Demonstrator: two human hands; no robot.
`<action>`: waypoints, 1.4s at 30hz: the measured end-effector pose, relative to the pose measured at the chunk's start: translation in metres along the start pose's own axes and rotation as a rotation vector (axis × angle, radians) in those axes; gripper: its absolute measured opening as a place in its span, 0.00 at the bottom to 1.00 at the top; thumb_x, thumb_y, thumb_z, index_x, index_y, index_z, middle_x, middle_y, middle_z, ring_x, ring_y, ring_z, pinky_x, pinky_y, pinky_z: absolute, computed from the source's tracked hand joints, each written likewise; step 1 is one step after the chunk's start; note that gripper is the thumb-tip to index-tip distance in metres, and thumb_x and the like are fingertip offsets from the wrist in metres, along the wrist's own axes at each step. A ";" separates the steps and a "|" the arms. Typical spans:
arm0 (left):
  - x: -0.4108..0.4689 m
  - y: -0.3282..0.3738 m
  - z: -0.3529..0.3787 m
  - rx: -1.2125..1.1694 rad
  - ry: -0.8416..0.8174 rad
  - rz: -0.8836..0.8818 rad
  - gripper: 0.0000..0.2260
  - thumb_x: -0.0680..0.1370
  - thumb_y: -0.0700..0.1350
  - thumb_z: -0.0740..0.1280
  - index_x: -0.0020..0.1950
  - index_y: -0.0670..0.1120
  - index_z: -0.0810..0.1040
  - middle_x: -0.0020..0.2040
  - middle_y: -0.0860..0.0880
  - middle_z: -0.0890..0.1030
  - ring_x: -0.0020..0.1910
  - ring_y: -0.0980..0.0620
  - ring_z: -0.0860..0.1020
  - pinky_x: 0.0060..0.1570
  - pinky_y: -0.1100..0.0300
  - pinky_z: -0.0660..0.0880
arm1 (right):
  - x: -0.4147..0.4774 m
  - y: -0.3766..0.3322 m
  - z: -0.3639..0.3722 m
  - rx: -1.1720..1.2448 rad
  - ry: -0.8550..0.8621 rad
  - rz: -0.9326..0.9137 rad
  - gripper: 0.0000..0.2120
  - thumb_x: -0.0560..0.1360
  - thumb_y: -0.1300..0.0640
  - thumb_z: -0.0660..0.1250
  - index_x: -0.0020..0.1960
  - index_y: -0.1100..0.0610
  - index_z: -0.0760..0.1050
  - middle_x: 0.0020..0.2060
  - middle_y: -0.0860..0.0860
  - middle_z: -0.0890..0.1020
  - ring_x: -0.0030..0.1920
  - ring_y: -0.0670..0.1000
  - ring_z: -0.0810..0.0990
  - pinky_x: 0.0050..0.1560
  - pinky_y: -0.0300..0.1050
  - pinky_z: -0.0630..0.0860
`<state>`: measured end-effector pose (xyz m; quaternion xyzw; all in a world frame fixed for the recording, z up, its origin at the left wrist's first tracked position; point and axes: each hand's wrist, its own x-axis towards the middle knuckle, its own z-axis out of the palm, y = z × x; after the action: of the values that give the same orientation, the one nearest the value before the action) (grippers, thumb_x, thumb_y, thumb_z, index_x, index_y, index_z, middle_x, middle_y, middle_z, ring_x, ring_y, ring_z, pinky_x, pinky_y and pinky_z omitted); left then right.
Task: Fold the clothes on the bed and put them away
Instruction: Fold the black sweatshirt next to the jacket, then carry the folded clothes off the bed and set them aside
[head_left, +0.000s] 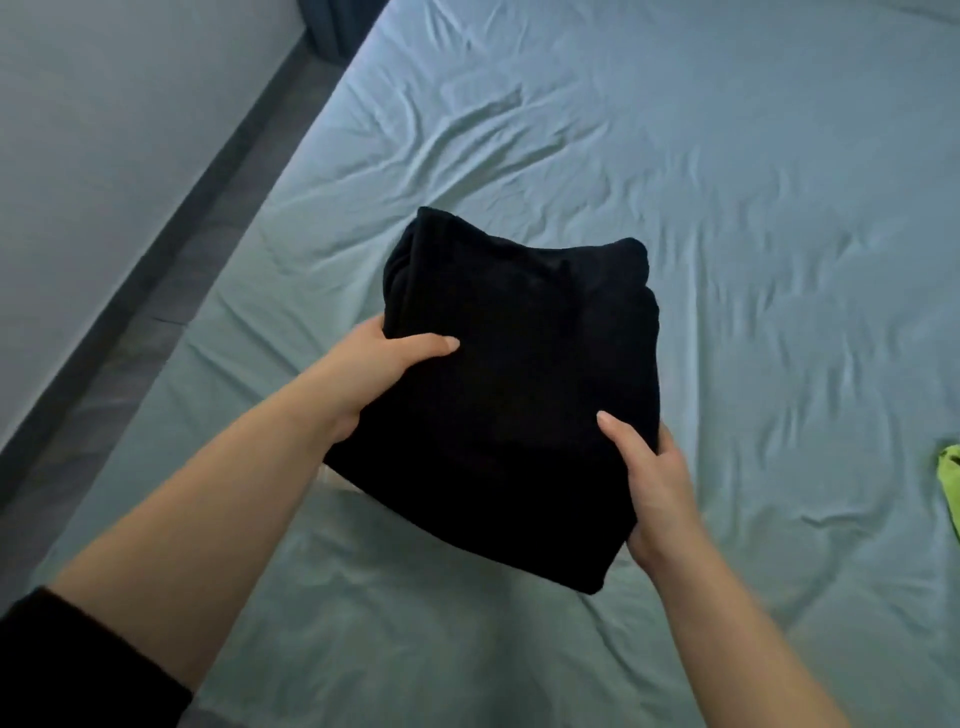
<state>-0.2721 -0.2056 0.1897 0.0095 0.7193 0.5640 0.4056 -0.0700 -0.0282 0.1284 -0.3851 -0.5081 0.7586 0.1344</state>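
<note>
Folded black garment (519, 384) at frame center, held above the teal bed sheet (675, 156). Left hand (384, 364) grips its left edge, thumb on top, fingers under. Right hand (649, 483) grips the lower right edge, thumb on top. Green-yellow cloth (951, 478) at right frame edge on the sheet. Black sleeve (67, 665) lower left. Dark floor strip (171, 260) and wall (93, 130) upper left.
</note>
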 end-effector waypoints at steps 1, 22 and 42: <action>0.010 -0.002 -0.016 0.026 0.024 -0.026 0.15 0.69 0.49 0.77 0.54 0.52 0.80 0.44 0.50 0.86 0.41 0.50 0.85 0.33 0.61 0.80 | 0.010 0.014 0.016 0.007 0.003 0.027 0.14 0.68 0.47 0.74 0.53 0.43 0.80 0.51 0.46 0.85 0.50 0.48 0.85 0.44 0.41 0.82; 0.046 -0.188 -0.060 1.558 -0.087 0.008 0.55 0.71 0.61 0.72 0.71 0.63 0.23 0.74 0.51 0.25 0.76 0.37 0.35 0.71 0.40 0.57 | 0.021 0.155 0.079 -1.813 -0.407 -0.096 0.51 0.75 0.44 0.67 0.74 0.44 0.26 0.75 0.48 0.30 0.76 0.49 0.33 0.76 0.58 0.43; -0.192 -0.178 0.224 0.811 -0.304 0.065 0.13 0.78 0.38 0.66 0.63 0.42 0.77 0.49 0.44 0.81 0.45 0.48 0.79 0.44 0.64 0.70 | -0.302 0.087 -0.240 -0.208 0.572 0.352 0.06 0.78 0.69 0.62 0.46 0.66 0.77 0.28 0.56 0.79 0.23 0.47 0.75 0.24 0.34 0.71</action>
<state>0.0685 -0.1811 0.1460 0.2737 0.8142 0.2404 0.4522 0.3207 -0.0868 0.1422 -0.6753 -0.4502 0.5758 0.0983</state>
